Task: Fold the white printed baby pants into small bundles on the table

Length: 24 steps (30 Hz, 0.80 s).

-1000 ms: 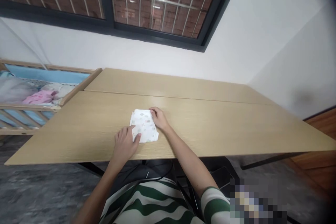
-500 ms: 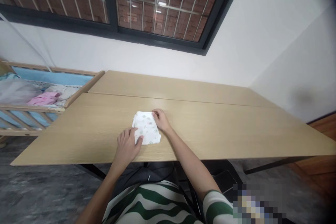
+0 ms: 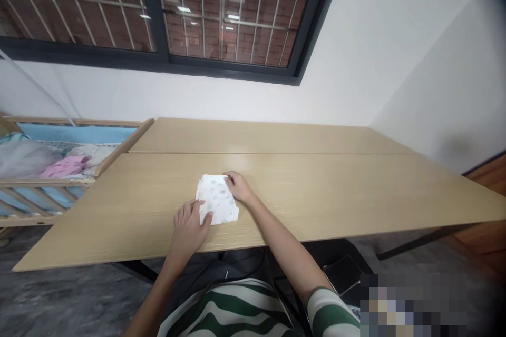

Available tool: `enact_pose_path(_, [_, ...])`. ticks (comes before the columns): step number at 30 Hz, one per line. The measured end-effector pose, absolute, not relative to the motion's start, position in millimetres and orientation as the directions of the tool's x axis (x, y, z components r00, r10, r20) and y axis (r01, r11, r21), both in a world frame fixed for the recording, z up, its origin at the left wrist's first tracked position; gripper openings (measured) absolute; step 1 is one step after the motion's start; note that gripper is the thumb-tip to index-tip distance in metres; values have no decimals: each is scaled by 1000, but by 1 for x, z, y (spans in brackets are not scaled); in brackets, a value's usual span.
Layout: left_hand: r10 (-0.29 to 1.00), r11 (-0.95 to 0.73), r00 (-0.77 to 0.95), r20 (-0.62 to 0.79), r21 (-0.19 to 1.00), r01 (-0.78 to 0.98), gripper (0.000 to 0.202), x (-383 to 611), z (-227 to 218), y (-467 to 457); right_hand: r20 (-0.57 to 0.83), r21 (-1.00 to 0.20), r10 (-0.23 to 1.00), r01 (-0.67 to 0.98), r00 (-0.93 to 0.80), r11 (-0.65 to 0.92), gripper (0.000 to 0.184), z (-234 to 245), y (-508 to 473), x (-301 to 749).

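Our surface (image 3: 336, 189) bears a cloth (image 3: 218, 196), seemingly folded, edges not yet even; our left hand (image 3: 190, 227) spread on it, right hand (image 3: 239, 186) curled at its corner, pinch unclear.

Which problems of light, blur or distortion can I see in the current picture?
All in the head view: bright white patches of glare in the window; faint sheen on the table; upper right corner dark and blurred; a patch at lower right pixelated; table corners look stretched sideways, probably by a wide lens; prints on the white cloth too small to identify.
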<state>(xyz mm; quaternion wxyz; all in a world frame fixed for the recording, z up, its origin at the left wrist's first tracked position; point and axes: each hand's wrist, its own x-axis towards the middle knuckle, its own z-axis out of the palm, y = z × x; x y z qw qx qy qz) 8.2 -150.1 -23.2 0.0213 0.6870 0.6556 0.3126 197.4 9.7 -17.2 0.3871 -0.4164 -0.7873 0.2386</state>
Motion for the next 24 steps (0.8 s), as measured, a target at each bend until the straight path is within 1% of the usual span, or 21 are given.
enact_pose_path(9, [912, -149, -43, 408, 427, 892, 33, 8, -22, -151, 389, -683, 848, 505, -358, 527, 24, -16, 9, 198])
enact_pose_path(24, [899, -173, -12, 437, 382, 908, 32, 7, -22, -153, 396, -671, 848, 520, -352, 529, 22, -14, 8, 196])
